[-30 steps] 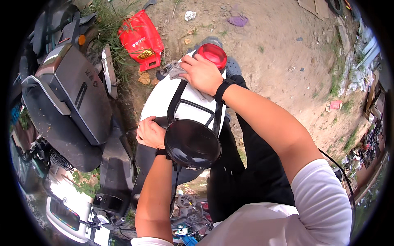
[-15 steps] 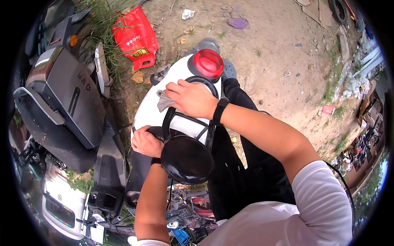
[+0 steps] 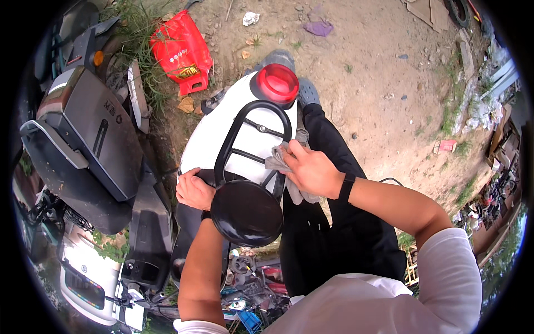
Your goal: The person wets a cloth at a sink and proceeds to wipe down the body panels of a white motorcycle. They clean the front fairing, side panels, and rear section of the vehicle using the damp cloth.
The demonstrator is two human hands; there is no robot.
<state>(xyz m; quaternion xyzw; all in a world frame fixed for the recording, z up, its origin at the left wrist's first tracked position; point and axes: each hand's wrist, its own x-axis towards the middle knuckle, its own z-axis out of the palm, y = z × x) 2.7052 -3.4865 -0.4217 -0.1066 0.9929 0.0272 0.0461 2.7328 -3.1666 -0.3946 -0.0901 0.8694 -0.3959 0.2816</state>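
A white scooter (image 3: pixel 208 143) stands in front of me, its round red tail light (image 3: pixel 277 83) at the far end. A black tubular grab rail (image 3: pixel 229 133) loops over the white rear, with a round glossy black pad (image 3: pixel 247 214) at its near end. My right hand (image 3: pixel 314 171) pinches a grey cloth (image 3: pixel 276 160) against the rail's right side; part of the cloth hangs below the fingers. On the left side, my left hand (image 3: pixel 194 190) is closed over the edge of the dark seat (image 3: pixel 207 176), fingers curled.
Another scooter with a grey top box (image 3: pixel 97 131) stands close on my left. A red plastic bag (image 3: pixel 182 53) lies on the dirt beyond, beside grass. Assorted parts (image 3: pixel 261 286) lie near the bottom. Scrap (image 3: pixel 503 161) and a tire (image 3: pixel 457 12) line the right side.
My right hand has moved the cloth from the left side of the grab rail, near its far end, across to the right side and closer to me. My left hand stays at the seat.
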